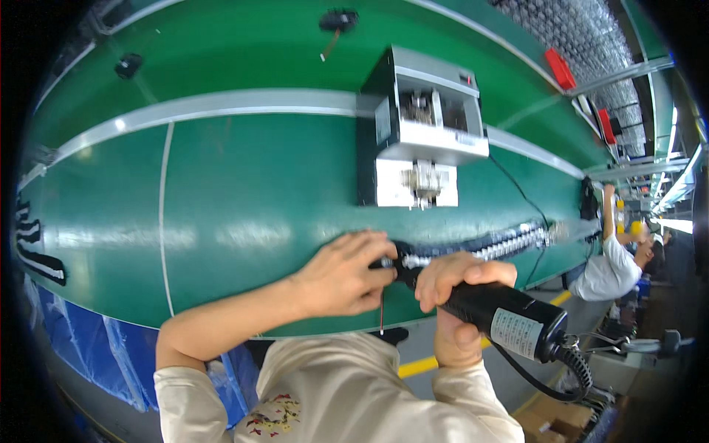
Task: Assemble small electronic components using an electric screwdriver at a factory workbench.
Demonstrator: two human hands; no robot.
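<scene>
My right hand (464,284) is wrapped round a black electric screwdriver (509,317) with a pale label and a coiled cord at its rear. The tool lies slanted, its front end pointing left toward my other hand. My left hand (347,273) has its fingers bent over a small black part (382,263) at the near edge of the bench. Most of that part is hidden under the fingers, and a thin wire (382,314) hangs below them. The screwdriver's tip cannot be made out. Just beyond my hands runs a long black-and-white strip of things (502,245).
A grey box-shaped machine (436,140) with an open front stands beyond my hands on the green bench (258,177). Two black parts (338,21) (128,66) lie on the far green surface. Black-and-white pieces (40,255) sit far left. Another person (609,269) works at right.
</scene>
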